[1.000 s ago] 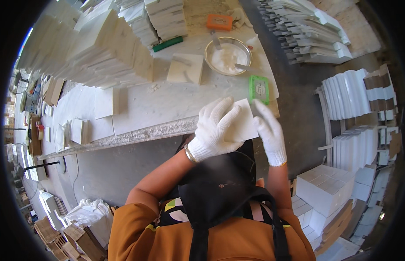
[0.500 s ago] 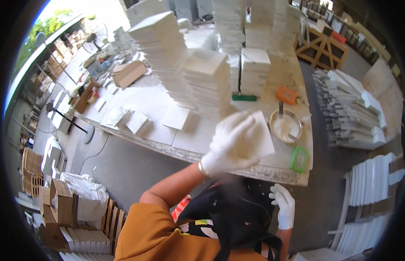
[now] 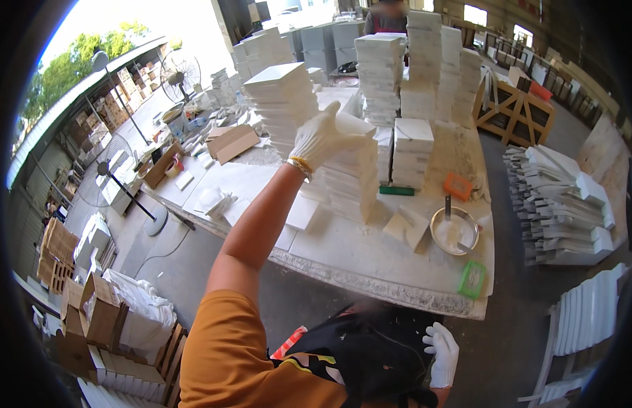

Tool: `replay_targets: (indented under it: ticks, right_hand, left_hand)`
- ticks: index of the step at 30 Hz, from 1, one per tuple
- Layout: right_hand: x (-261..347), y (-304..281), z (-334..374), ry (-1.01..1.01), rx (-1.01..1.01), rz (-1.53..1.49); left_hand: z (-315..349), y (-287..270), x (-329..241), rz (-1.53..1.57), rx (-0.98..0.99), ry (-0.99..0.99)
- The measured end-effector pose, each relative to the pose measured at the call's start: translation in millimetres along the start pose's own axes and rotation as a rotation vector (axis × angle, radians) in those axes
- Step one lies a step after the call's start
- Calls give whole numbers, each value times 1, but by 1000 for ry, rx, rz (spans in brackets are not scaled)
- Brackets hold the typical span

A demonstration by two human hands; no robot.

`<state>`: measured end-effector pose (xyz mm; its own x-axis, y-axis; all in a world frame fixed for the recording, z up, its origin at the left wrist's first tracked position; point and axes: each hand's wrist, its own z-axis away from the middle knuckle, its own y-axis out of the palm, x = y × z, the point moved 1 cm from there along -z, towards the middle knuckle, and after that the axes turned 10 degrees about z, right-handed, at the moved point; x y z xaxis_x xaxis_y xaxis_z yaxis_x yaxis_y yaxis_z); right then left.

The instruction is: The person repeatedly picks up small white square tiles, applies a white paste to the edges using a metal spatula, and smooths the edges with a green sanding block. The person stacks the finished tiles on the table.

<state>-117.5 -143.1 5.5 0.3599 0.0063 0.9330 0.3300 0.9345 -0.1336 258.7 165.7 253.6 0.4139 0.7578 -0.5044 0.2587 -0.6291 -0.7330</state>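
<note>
My left hand (image 3: 321, 139), in a white knit glove, reaches out over a stack of white square tiles (image 3: 353, 183) near the middle of the table. Its fingers are spread at the stack's top, and no lifted tile shows in it. A single tile (image 3: 406, 228) lies on the table, left of a metal bowl (image 3: 454, 231) of white paste with a dark-handled tool in it. My right hand (image 3: 442, 353), gloved too, hangs below the table's front edge beside my black apron (image 3: 370, 353). Its fingers are loosely bent and apart, holding nothing.
More tile stacks (image 3: 377, 75) stand at the back of the table (image 3: 316, 262). An orange block (image 3: 457, 185), a green bar (image 3: 396, 191) and a green plastic box (image 3: 472, 279) sit near the bowl. A fan (image 3: 153, 221) stands on the floor at left, white slabs (image 3: 557, 197) at right.
My left hand has left the tile it held, which now lies beside the bowl, and has moved left and away to the stack. The view has shifted; my right hand stays low.
</note>
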Motion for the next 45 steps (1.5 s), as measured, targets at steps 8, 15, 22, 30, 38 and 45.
replay_targets:
  ticks: [8,15,22,30,38,45]
  right_hand:
    - [-4,-8,3,48,-46,-10]
    - [2,8,-9,41,24,25]
    - [8,12,-10,-1,43,55]
    - [-11,0,-5,38,16,21]
    - [29,16,-9,-76,26,71]
    - [51,29,-34,-233,170,-163]
  left_hand:
    - [2,-28,32,445,39,-75]
    - [19,-22,24,227,79,-14]
    - [17,1,1,-70,74,-28]
    - [6,7,23,151,21,-6]
    - [28,-1,18,250,-142,178]
    - [94,-8,-27,317,67,569]
